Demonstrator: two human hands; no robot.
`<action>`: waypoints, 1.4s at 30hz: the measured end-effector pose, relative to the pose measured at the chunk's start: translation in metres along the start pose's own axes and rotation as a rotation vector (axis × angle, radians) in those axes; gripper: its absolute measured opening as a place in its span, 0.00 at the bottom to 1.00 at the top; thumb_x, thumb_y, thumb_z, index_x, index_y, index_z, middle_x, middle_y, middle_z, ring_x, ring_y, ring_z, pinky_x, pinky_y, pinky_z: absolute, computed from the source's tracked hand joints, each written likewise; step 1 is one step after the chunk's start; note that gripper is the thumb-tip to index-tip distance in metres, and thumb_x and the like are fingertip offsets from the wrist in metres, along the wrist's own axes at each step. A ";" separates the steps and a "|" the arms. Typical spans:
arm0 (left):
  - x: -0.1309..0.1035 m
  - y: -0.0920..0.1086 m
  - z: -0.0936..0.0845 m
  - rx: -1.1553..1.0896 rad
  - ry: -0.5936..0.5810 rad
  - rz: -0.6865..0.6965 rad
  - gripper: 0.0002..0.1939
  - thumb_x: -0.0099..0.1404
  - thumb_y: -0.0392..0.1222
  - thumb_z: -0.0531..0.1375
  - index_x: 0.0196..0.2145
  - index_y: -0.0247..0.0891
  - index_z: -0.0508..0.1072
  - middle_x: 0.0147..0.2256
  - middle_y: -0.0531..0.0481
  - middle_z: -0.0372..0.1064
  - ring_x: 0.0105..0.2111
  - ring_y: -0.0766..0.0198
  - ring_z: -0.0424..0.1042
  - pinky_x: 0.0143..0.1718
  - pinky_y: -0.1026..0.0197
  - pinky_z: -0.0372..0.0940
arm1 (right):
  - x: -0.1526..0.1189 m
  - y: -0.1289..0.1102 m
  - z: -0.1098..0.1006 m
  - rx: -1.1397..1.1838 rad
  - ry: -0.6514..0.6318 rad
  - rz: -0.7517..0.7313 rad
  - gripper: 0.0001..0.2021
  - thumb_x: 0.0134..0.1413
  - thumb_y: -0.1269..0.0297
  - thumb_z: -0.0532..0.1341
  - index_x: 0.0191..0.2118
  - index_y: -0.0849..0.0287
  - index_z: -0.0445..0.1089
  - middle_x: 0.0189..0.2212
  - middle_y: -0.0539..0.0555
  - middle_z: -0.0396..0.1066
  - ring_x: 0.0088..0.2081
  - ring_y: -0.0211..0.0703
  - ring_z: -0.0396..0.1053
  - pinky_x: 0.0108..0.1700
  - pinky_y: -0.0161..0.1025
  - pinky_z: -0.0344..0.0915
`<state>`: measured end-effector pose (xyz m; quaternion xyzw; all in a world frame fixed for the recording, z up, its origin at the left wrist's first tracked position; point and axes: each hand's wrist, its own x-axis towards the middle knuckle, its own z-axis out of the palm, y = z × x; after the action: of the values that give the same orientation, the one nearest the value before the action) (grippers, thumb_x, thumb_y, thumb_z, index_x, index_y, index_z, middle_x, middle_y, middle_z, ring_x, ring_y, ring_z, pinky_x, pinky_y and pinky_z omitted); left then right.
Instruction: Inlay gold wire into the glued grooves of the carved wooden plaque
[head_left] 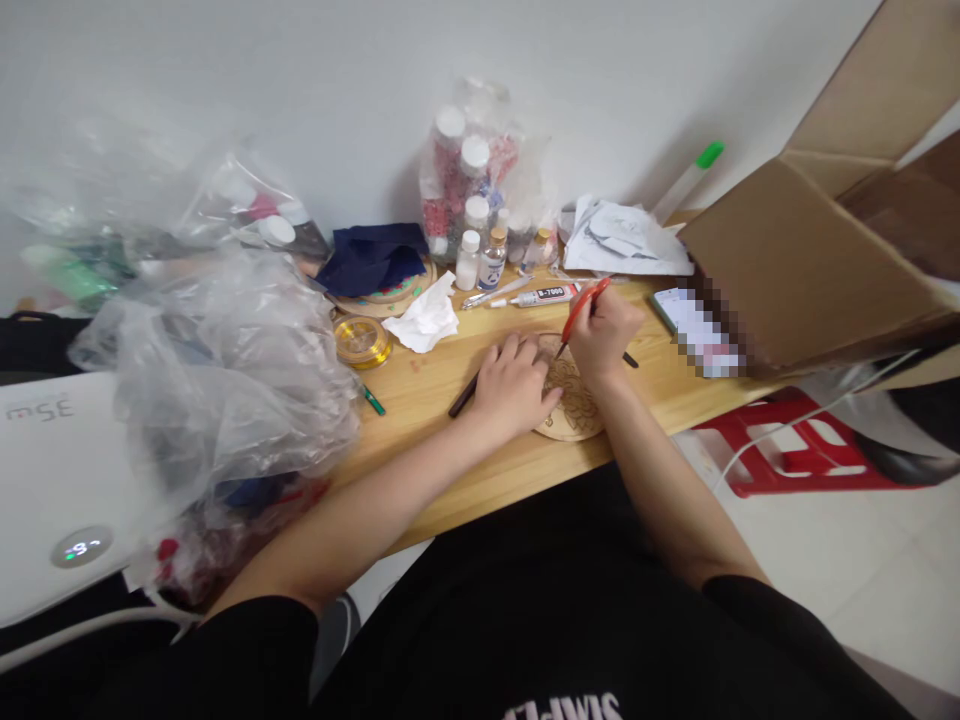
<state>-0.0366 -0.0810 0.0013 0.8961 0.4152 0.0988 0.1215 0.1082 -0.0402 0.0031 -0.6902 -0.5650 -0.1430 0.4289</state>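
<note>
A round wooden board [571,418] with dark line patterns lies on the table near its front edge. My left hand [511,385] rests on its left part, fingers spread out. My right hand [609,335] is closed around the orange-red handle of a pair of scissors [581,312]. The dark blades point down at the board, close to my left fingertips; whether the tip touches it I cannot tell. A dark stick-like thing [463,397] pokes out beside my left hand. Another dark tip [631,360] shows right of my right wrist.
Behind the board lie a glue tube [551,295], crumpled tissue [426,315] and a yellow spool [362,341]. Small bottles [467,262] stand by the wall. Plastic bags [240,370] fill the left. At right are a phone [686,325] and a cardboard box [795,265].
</note>
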 end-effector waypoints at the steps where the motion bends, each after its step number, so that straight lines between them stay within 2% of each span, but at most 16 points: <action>1: 0.000 0.000 0.000 0.000 -0.002 0.001 0.28 0.68 0.53 0.56 0.60 0.34 0.66 0.63 0.39 0.58 0.64 0.45 0.53 0.59 0.45 0.57 | 0.001 0.000 0.001 0.003 -0.004 0.000 0.17 0.59 0.64 0.50 0.20 0.53 0.48 0.16 0.45 0.47 0.19 0.35 0.49 0.28 0.38 0.49; 13: 0.001 0.001 -0.005 -0.009 -0.031 0.000 0.27 0.68 0.52 0.56 0.59 0.33 0.67 0.63 0.38 0.58 0.64 0.45 0.54 0.61 0.45 0.55 | 0.007 0.002 0.005 0.041 -0.042 0.035 0.18 0.58 0.64 0.52 0.20 0.53 0.46 0.15 0.43 0.45 0.19 0.34 0.46 0.27 0.38 0.48; 22: 0.002 0.000 -0.003 -0.012 0.002 0.001 0.26 0.67 0.52 0.57 0.57 0.35 0.68 0.63 0.39 0.58 0.63 0.45 0.55 0.61 0.44 0.57 | 0.011 -0.010 -0.006 0.134 -0.057 0.117 0.20 0.54 0.66 0.55 0.17 0.54 0.45 0.13 0.43 0.44 0.19 0.33 0.42 0.26 0.38 0.46; 27: 0.003 -0.002 -0.001 -0.066 0.046 0.034 0.26 0.66 0.50 0.59 0.57 0.34 0.68 0.61 0.36 0.61 0.63 0.44 0.57 0.61 0.41 0.56 | 0.011 -0.011 -0.014 0.221 -0.066 0.197 0.18 0.53 0.65 0.54 0.17 0.54 0.47 0.13 0.43 0.46 0.18 0.33 0.44 0.26 0.37 0.47; 33: 0.003 -0.004 -0.007 -0.231 0.153 0.046 0.27 0.66 0.48 0.58 0.60 0.35 0.65 0.59 0.38 0.64 0.63 0.49 0.59 0.63 0.43 0.56 | 0.018 -0.002 -0.021 0.379 -0.074 0.320 0.21 0.60 0.56 0.50 0.18 0.53 0.48 0.12 0.46 0.53 0.18 0.34 0.52 0.25 0.36 0.52; 36: 0.004 -0.002 -0.016 -0.329 0.221 0.009 0.23 0.69 0.46 0.56 0.60 0.38 0.64 0.57 0.40 0.67 0.58 0.56 0.66 0.60 0.49 0.63 | 0.029 -0.001 -0.028 0.477 -0.086 0.376 0.22 0.64 0.53 0.46 0.18 0.53 0.50 0.12 0.47 0.55 0.16 0.34 0.54 0.23 0.36 0.54; 38: 0.007 0.001 -0.022 -0.384 0.253 -0.033 0.20 0.70 0.43 0.55 0.58 0.39 0.65 0.54 0.42 0.69 0.54 0.59 0.70 0.56 0.52 0.67 | 0.039 -0.001 -0.033 0.591 -0.089 0.421 0.24 0.64 0.51 0.47 0.17 0.53 0.51 0.11 0.47 0.55 0.15 0.34 0.54 0.21 0.36 0.54; 42: 0.015 0.004 -0.029 -0.438 0.286 -0.116 0.17 0.69 0.38 0.55 0.54 0.39 0.69 0.51 0.44 0.71 0.53 0.60 0.71 0.56 0.53 0.67 | 0.060 0.010 -0.039 0.776 -0.079 0.500 0.23 0.62 0.51 0.52 0.17 0.52 0.51 0.12 0.46 0.53 0.14 0.35 0.55 0.20 0.36 0.53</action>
<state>-0.0326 -0.0683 0.0310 0.8001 0.4475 0.3049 0.2582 0.1473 -0.0302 0.0625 -0.5986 -0.4090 0.2133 0.6549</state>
